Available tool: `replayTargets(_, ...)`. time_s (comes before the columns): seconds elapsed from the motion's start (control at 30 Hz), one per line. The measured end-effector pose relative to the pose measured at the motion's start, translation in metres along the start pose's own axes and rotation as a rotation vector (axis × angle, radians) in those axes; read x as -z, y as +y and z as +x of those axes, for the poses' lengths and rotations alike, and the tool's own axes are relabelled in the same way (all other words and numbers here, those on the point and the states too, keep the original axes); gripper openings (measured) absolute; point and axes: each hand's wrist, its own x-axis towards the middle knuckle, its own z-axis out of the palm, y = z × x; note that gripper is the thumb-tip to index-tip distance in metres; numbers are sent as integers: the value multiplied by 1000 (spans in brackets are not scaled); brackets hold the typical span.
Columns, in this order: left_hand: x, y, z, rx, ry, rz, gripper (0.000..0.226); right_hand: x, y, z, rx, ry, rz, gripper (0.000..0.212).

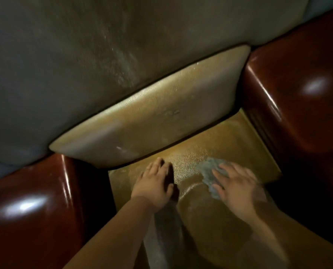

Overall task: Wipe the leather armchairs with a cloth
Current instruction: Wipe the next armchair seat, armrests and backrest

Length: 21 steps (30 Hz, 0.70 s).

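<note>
Evidently, near the seat's (pixel 229 136) back edge, our flat right hand (pixel 237 183) presses the cloth (pixel 208 171) to wipe; flat left hand (pixel 156 183) braces.

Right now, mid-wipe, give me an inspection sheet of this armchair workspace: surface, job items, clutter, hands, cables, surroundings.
Surface: tan textured leather seat cushion, glossy, with a lighter sheen streak near the front.
Job's things: crumpled grey-blue cloth lying on the seat; tan leather back cushion upright behind it; dark red glossy leather armrests, left and right.
Clutter: nothing seen.
Hands: right hand flat on the cloth, fingers spread, motion-blurred; left hand resting flat on the seat, holding nothing.
Cables: nothing seen.
Surroundings: grey-green wall behind the chair; dim lighting.
</note>
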Motion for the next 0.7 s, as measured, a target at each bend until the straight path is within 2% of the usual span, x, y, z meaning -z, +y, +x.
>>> replayTargets(0.1,14,28,15,9,-97,-27,80,-12,-18,-5,-112,-119,69,65)
replayTargets(0.23,-6,43,11,44,-175,-44,81,-38,-42,-13,133,-163,159,65)
replayTargets(0.3,-22,36,-1,64,-139,-55,77,-30,-33,-9,207,-138,131,70)
replayTargets(0.37,-32,25,-6,46,-94,-14,74,-15,-20,-5,256,-115,119,61)
replayTargets(0.57,-34,14,13,-52,-61,183,82,-23,-30,0,202,4,145,55)
replayTargets(0.63,-6,25,20,-143,-49,302,73,-27,-42,4,108,84,197,56)
replayTargets(0.7,34,33,23,-426,110,343,57,-17,-52,15,-86,234,433,42)
